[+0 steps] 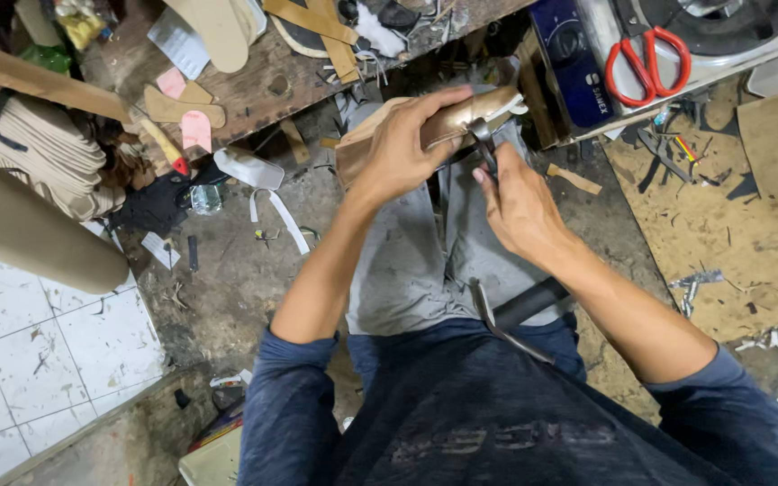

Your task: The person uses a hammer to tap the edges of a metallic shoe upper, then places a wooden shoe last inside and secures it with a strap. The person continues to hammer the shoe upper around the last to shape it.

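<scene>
Where the white floor tiles [38, 360] give way to grimy concrete, a stack of beige insoles [29, 148] leans at the left, and a scarred wooden table [263, 85] above carries cut sole shapes and tan straps [321, 22]. At the middle the seated person's left hand [398, 148] is wrapped tightly around a tan shoe upper on its last [470, 112], held over the lap. Just beside it, the right hand [520, 202] is closed on dark pincers [483, 144] biting the shoe's edge. Rightward, red-handled scissors [646, 63] lie on a white appliance, above scrap-littered brown board [722, 234].
</scene>
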### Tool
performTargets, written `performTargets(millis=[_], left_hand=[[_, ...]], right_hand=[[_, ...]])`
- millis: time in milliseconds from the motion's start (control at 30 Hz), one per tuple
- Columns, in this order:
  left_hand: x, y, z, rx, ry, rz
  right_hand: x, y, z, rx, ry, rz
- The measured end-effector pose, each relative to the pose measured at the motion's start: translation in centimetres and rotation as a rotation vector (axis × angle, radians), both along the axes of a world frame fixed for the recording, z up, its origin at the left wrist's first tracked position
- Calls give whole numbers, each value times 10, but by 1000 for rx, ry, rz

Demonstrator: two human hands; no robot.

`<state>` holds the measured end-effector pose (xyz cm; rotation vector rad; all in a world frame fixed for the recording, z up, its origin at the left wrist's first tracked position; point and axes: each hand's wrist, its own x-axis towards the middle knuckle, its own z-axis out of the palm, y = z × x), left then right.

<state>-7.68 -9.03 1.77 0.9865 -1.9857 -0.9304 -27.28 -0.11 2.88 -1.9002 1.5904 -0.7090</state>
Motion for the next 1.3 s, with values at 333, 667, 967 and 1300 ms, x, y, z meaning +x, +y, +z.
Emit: performTargets(millis=[333,667,967,1300], left_hand=[[-23,-6,7,172,-270,145],[-11,-34,8,48,-253,-114],[-16,-50,5,148,-291,-126],[-17,-42,13,96,-310,-81]], right_hand=[[-25,4,20,-11,103,210],[-11,3,19,63,-285,-50],[-1,-18,3,-84,-89,-19],[-1,-16,-1,165,-321,-84]])
